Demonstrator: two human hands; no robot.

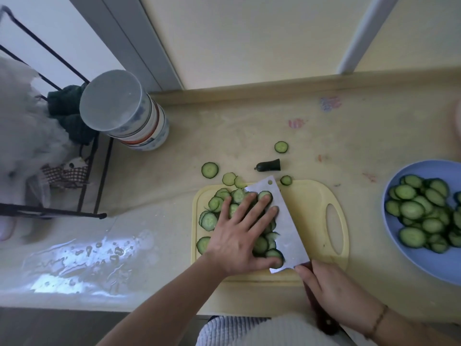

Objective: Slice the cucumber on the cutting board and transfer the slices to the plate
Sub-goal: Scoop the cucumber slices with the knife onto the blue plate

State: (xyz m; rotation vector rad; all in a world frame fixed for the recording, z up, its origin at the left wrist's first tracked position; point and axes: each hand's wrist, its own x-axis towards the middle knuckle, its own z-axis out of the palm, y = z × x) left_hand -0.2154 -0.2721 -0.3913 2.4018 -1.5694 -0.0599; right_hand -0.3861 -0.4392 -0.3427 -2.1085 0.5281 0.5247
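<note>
While the left hand [239, 236] lies flat, fingers straight, pressing the cucumber slices [212, 221] against the cleaver [282, 226], the right hand [331, 290] grips its handle. The pile sits at 9 o'clock on the cutting board [311, 203]; the plate [399, 250] waits at 3 o'clock, part filled. Step: gathering for transfer. Next: lift blade level, carry right.
</note>
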